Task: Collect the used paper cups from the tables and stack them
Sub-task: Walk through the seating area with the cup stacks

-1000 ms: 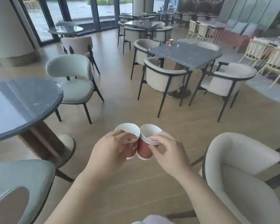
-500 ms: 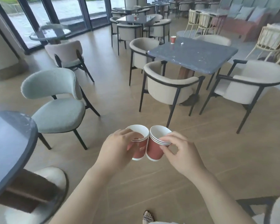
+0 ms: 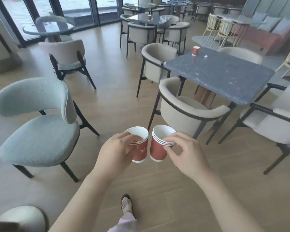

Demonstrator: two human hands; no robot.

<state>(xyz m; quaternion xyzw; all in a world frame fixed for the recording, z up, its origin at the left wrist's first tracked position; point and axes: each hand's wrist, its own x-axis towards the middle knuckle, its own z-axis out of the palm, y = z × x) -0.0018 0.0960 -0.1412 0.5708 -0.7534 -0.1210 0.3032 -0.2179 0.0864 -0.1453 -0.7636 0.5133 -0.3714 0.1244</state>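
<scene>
My left hand point(image 3: 115, 152) grips a small stack of red paper cups point(image 3: 141, 152) with white rims, thumb over the rim. My right hand point(image 3: 187, 154) pinches the rim of a second stack of red cups point(image 3: 157, 150) with three nested rims showing. The two stacks hang side by side over the wooden floor, almost touching. Another red paper cup point(image 3: 195, 50) stands at the far corner of the square grey table point(image 3: 224, 74) ahead on the right. Farther back, one more red cup point(image 3: 149, 17) stands on a dark table point(image 3: 141, 18).
A beige armchair point(image 3: 187, 109) stands just ahead of my hands, a pale green chair point(image 3: 38, 129) to the left. More chairs surround the grey table, which also bears a crumpled white scrap point(image 3: 206, 56). A round glass table point(image 3: 47, 29) stands by the windows. My foot point(image 3: 126, 205) is below.
I have walked forward: the round dark table on the left has slid out of view and the grey square table is closer. The two stacks are now slightly apart.
</scene>
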